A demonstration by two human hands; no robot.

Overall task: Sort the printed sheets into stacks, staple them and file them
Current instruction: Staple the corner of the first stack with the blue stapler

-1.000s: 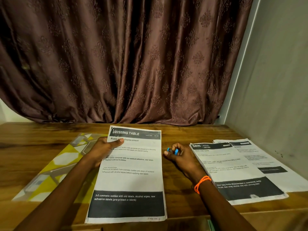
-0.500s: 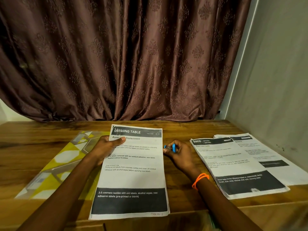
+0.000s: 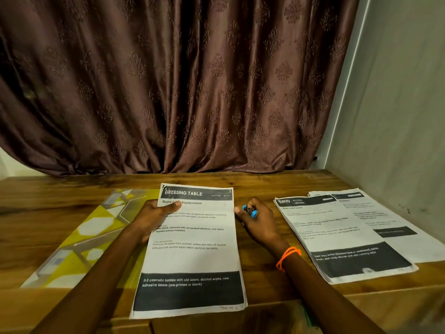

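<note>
Left hand [image 3: 154, 216] grasping the left edge of the "Dressing Table" sheets [image 3: 192, 249], thumb pressed flat on the top page near the heading, fingers curled beneath. Sheets lying lengthwise at the centre of the wooden table [image 3: 260, 182], near end overhanging the front edge slightly. Right hand [image 3: 258, 221] clenched around a small blue stapler [image 3: 250, 211], resting just beside the right edge of the sheets, not yet engaged with the paper. Orange band [image 3: 287, 257] on the right wrist. Two further stacks [image 3: 356, 235] to the right, overlapping one another. Yellow patterned folder [image 3: 79, 237] to the left, partly under the left forearm.

Step in hand, as judged: stapling the centre set. Advised: square all pages at the top corner before stapling; keep the thumb pressing so nothing slips; slide the stapler mouth fully over the corner, clear of the printed heading; squeeze firmly once; check the staple has passed through every page before moving to the folder. Page count of the set not discernible.
</note>
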